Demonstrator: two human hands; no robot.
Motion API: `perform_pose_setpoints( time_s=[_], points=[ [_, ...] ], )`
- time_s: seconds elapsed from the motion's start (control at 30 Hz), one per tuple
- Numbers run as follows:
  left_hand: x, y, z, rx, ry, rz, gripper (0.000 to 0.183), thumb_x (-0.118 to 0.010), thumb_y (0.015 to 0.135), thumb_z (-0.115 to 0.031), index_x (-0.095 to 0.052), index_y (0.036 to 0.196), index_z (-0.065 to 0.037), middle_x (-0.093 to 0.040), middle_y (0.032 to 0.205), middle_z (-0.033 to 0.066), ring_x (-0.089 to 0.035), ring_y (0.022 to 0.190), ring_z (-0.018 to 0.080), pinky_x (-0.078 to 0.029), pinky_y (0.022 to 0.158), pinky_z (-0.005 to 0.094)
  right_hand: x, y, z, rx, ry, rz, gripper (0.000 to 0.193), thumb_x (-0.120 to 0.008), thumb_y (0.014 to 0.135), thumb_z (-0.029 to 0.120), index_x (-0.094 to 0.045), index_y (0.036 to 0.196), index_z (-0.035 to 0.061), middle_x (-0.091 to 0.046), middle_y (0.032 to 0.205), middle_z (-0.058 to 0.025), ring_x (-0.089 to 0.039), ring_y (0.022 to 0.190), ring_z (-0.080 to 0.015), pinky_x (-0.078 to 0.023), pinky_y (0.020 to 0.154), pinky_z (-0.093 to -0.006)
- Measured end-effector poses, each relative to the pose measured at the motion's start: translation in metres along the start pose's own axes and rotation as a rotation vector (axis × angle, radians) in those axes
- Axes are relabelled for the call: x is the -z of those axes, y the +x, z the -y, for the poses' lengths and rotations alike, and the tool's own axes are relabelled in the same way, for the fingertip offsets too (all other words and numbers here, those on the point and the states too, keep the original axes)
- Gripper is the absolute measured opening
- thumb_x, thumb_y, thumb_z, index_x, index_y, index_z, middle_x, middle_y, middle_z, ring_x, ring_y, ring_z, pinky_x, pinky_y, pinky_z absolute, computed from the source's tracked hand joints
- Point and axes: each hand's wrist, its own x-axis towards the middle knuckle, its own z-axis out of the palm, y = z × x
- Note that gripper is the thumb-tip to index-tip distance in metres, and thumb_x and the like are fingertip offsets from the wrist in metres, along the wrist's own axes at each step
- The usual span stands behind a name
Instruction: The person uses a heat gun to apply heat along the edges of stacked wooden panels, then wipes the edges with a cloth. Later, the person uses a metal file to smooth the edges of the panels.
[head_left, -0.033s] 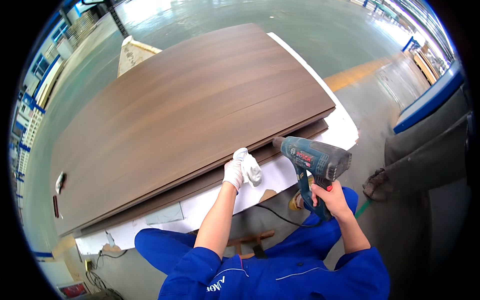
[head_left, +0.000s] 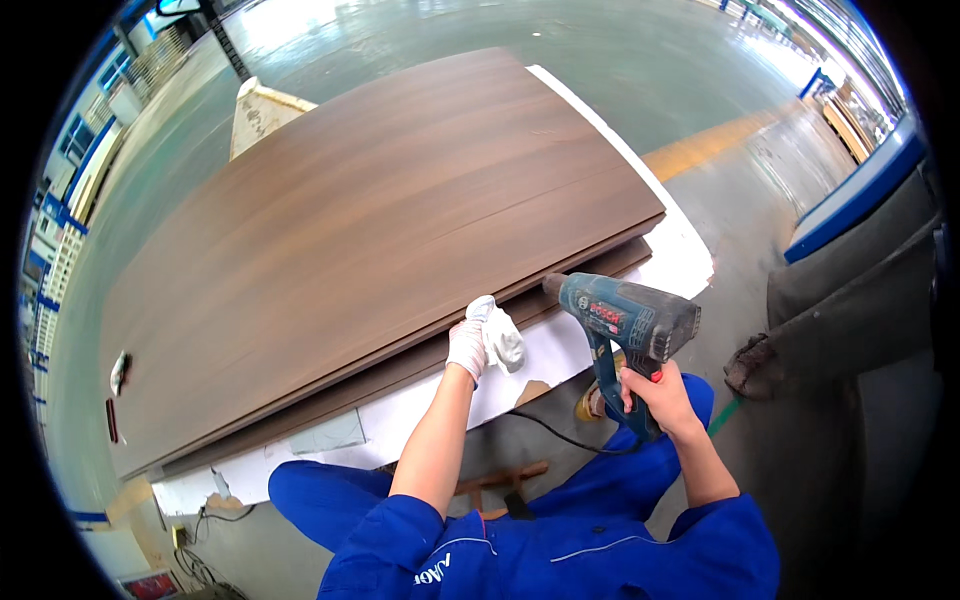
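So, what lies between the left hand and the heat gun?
In the head view: a white cloth, held by the left hand, then brown panel edges and white sheet before the heat gun.

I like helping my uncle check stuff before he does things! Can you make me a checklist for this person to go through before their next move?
1. Right hand wrapped around the blue tool: ok.
2. Left hand holding the white cloth: ok.
3. Nozzle pointing at the edge of the brown panel: ok; whether they touch, cannot tell.
4. Gloves on both hands: not ok; the left one wears a white glove, the right one is bare.
5. Black cable plugged in: cannot tell.
6. Tool switched on: cannot tell.
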Motion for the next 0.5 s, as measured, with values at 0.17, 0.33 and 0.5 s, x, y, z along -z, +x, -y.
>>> perform_pose_setpoints(
  time_s=[0.17, 0.33, 0.5],
  points=[
    [-0.034, 0.010, 0.023, -0.042, 0.002, -0.014, 0.038, -0.084, 0.074, -0.025, -0.065, 0.098, -0.002, -0.068, 0.086, 0.0089, -0.065, 0.073, 0.0229, -0.054, 0.064, 0.0382, 0.026, 0.007, -0.008, 0.030, 0.061, -0.086, 0.008, -0.059, 0.090, 0.006, -0.055, 0.088, -0.0015, -0.056, 0.065, -0.0044, -0.055, 0.054, -0.0116, -0.046, 0.051, -0.0273],
    [-0.076, 0.001, 0.031, 0.048, -0.035, 0.004, 0.034, -0.083, 0.075, -0.020, -0.065, 0.097, -0.002, -0.068, 0.085, 0.0086, -0.066, 0.072, 0.0227, -0.055, 0.065, 0.0385, 0.052, 0.021, -0.025, 0.063, 0.125, -0.164, 0.012, -0.060, 0.090, 0.011, -0.055, 0.092, 0.0003, -0.057, 0.067, -0.0047, -0.055, 0.053, -0.0119, -0.047, 0.049, -0.0265],
    [-0.104, 0.017, 0.050, -0.007, -0.050, 0.001, 0.035, -0.084, 0.073, -0.019, -0.066, 0.096, 0.000, -0.069, 0.086, 0.0089, -0.065, 0.072, 0.0219, -0.055, 0.067, 0.0378, 0.070, 0.038, -0.021, 0.080, 0.147, -0.203, 0.011, -0.059, 0.090, 0.009, -0.054, 0.090, -0.0002, -0.056, 0.064, -0.0044, -0.054, 0.052, -0.0118, -0.046, 0.048, -0.0272]
  ],
)
